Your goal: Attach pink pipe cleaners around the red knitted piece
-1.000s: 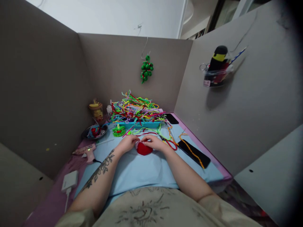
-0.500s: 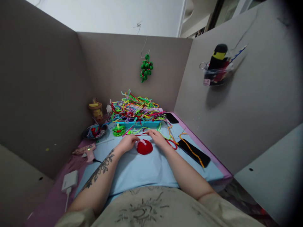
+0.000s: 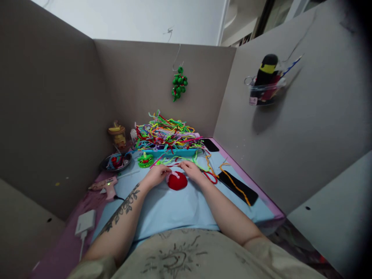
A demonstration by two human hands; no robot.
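A round red piece [image 3: 178,181], fuzzy and dome-like, lies on the blue table cover between my hands. A pale pink fuzzy strand [image 3: 173,175] runs over its upper left side. My left hand [image 3: 158,176] is at that side, thumb and fingers pinched at the end of the pink strand. My right hand [image 3: 190,170] hovers at the upper right of the red piece, fingertips drawn together; whatever they hold, if anything, is too small to make out. Behind the hands lies a red strand [image 3: 173,165].
A blue tray [image 3: 186,152] heaped with colourful yarn strands stands at the back. Left are a green crocheted frog-like piece [image 3: 145,160], a metal bowl [image 3: 102,166], a pink glue gun [image 3: 109,186] and a white adapter [image 3: 86,222]. At right an orange strand [image 3: 236,186] crosses a black phone-like slab [image 3: 248,190].
My right hand has shifted slightly left and down. The pink strand now shows a little more clearly across the top of the red piece; my left hand has hardly moved.
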